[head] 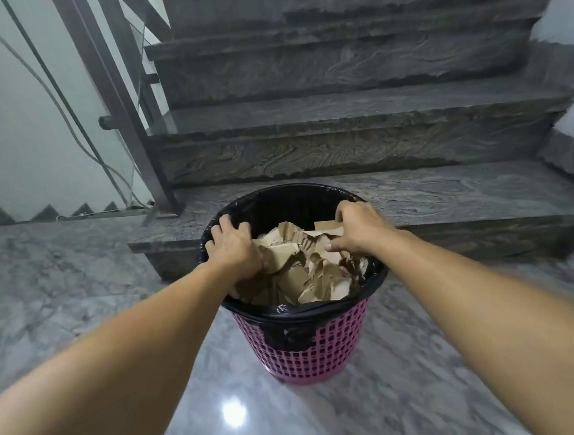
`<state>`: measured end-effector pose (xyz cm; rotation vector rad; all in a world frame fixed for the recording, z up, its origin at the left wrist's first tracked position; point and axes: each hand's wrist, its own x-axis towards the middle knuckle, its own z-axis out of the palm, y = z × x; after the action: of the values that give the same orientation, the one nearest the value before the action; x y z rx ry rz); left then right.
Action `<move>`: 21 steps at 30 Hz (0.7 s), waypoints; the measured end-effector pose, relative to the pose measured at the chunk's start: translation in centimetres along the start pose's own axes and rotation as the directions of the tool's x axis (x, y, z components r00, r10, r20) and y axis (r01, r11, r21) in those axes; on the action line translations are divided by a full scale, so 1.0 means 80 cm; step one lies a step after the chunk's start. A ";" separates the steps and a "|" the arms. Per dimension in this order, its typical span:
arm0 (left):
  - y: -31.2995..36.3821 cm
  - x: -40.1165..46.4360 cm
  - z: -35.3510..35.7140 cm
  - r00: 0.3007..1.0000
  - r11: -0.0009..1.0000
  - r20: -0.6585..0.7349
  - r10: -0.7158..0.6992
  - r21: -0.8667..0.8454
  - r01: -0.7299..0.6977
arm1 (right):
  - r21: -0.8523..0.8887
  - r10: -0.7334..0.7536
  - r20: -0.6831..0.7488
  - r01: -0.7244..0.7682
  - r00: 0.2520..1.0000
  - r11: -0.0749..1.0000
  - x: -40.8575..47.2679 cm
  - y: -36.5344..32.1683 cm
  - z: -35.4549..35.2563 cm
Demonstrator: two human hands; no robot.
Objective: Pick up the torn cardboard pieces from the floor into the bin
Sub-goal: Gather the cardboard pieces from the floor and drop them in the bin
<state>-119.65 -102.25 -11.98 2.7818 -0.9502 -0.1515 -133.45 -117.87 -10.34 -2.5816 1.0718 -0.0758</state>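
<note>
A pink plastic lattice bin with a black liner stands on the floor in front of the stairs. It is filled with torn brown cardboard pieces. Both of my hands are inside its mouth. My left hand is at the left side, its curled fingers reaching the liner and its thumb buried in the cardboard. My right hand is at the right side, fingers curled down over the far pieces and thumb lying on the pile. I see no loose cardboard on the floor.
Dark stone stairs rise just behind the bin. A metal railing post and hanging cables stand at the left by a white wall. The glossy grey marble floor spreads around the bin.
</note>
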 end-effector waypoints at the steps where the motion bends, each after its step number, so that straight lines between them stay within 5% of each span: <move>1: -0.001 0.001 0.003 1.000 0.999 0.017 0.004 0.032 -0.005 | -0.035 0.005 0.019 -0.005 1.000 0.999 -0.002 0.000 0.001; 6: 0.006 0.006 0.016 0.952 0.998 0.306 0.025 0.040 -0.039 | -0.065 0.034 0.290 -0.016 0.956 0.998 -0.003 -0.013 0.019; 17: 0.021 0.017 0.047 0.832 0.990 0.553 0.037 0.091 -0.105 | -0.108 0.027 0.420 0.020 0.907 0.994 0.028 -0.031 0.069; 21: 0.020 0.028 0.056 0.789 0.990 0.615 0.007 -0.113 0.080 | -0.113 0.031 0.460 0.024 0.888 0.993 0.033 -0.031 0.074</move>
<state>-119.54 -105.54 -16.09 2.6491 -0.9544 -1.1472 -128.85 -116.34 -15.31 -2.5044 0.9166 0.5914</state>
